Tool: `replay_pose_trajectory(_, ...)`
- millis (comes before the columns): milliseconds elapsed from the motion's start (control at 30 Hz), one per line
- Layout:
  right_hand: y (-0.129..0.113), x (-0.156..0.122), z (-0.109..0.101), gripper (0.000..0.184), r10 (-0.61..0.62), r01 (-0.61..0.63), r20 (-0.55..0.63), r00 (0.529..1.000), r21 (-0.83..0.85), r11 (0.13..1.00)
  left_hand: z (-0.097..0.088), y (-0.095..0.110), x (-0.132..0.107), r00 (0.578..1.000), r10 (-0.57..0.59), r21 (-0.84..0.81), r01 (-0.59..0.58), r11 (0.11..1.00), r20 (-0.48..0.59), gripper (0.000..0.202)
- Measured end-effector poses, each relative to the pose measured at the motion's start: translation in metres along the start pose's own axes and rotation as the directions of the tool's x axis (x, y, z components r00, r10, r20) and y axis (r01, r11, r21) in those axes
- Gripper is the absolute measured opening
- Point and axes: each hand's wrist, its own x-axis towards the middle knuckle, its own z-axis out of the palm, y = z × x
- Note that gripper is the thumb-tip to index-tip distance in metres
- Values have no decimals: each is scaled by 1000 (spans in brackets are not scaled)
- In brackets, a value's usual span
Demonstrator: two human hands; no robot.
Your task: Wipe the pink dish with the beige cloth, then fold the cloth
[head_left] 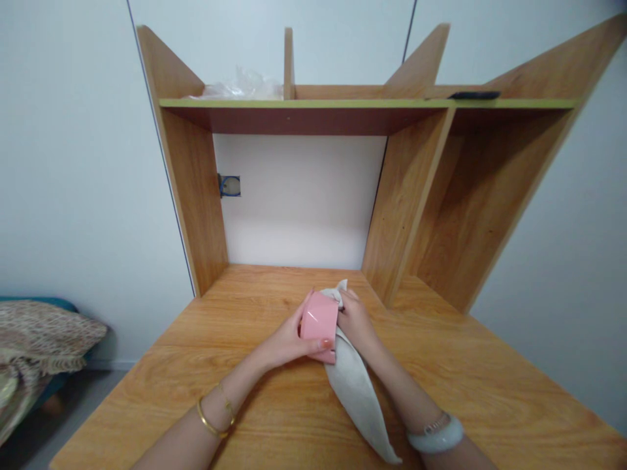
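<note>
A small pink box-like thing point(319, 317) is held above the desk by my left hand point(289, 339), its thumb across the near face and the other fingers behind it. Its exact kind I cannot make out. My right hand point(356, 320) is closed on a light grey cloth point(355, 388) at the pink thing's right side. One bunched end of the cloth sticks up over the top, and the long end hangs down toward the desk's front. The right fingertips are partly hidden behind the pink thing and the cloth.
Under both hands lies a wooden desk point(235, 391). A shelf unit point(304, 117) with upright dividers stands at its back. On the upper shelf are clear plastic wrap point(245, 85) and a dark flat object point(474, 95). A wall socket box point(230, 186) shows inside. Patterned fabric point(44, 333) lies at far left.
</note>
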Motion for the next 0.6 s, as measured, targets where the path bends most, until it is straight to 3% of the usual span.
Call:
replay_pose_trajectory(133,-2,-2,-1,16,-26,27,22,999,-58,998,-1,2,0,1000,0,19,0,1000,24,107)
replay_pose_trajectory(267,0,-2,1,15,40,-41,-31,999,-28,999,-2,0,-2,999,-3,20,2,1000,48,114)
replay_pose_trajectory(400,0,-1,1,15,130,-122,-59,990,115,986,-2,-2,-3,992,77,51,-83,995,103,124)
replay_pose_trajectory(600,-4,-1,1,17,213,-211,33,977,351,912,-3,-8,-2,988,147,267,-154,951,43,135)
